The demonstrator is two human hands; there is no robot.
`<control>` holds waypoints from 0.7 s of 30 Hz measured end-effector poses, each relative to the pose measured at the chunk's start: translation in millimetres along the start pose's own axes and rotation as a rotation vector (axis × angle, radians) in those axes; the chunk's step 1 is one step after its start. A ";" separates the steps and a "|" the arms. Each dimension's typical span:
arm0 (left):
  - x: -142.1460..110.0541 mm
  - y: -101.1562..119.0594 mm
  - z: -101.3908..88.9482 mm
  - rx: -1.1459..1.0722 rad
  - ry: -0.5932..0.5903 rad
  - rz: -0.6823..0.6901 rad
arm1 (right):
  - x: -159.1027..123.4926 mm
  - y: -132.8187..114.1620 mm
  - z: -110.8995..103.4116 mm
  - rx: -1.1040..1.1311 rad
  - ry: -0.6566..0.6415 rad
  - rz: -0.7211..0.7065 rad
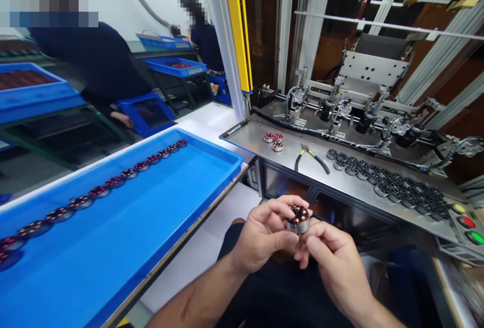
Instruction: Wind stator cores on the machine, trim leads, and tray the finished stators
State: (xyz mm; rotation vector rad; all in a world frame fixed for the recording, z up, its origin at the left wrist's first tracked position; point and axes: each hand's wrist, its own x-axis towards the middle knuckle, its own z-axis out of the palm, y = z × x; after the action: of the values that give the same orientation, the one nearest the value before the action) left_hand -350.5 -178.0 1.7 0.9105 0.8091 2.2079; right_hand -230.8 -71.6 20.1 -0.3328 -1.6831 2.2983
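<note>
A motor stator (298, 220) with copper windings and a silvery rim is held over my lap. My left hand (266, 232) grips it from the left, thumb low on the rim and fingers around the top. Just below its right side, my right hand (336, 255) is closed, thumb against the fingertips; what is pinched there is too small to make out. On the metal worktop ahead, three wound stators (278, 145) sit together near green-and-black handled cutters (312, 158).
Many dark unwound cores (389, 184) stand in rows on the worktop (295, 159), before a winding machine (372, 68). At left, a blue tray (124, 227) holds a line of wound stators (100, 192). Push buttons (468, 222) are at far right. Two people (102, 60) sit behind.
</note>
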 end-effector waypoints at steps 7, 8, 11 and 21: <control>8.1 16.3 -4.9 0.429 -0.206 0.227 | -0.1 0.6 -24.5 0.160 0.023 0.032; 8.8 18.2 -4.8 0.483 -0.237 0.252 | 1.0 0.2 -25.5 0.168 0.016 0.052; 10.5 21.4 -2.7 0.566 -0.327 0.302 | 5.0 0.5 -25.3 0.237 -0.020 0.096; 6.2 19.4 -3.3 0.764 -0.395 0.347 | 8.2 5.1 -21.0 0.309 -0.184 0.186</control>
State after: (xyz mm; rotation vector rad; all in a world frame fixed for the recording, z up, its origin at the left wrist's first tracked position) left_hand -362.3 -186.7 16.2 1.9013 1.4037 1.8669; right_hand -231.7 -51.4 8.8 -0.2246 -1.3908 2.7526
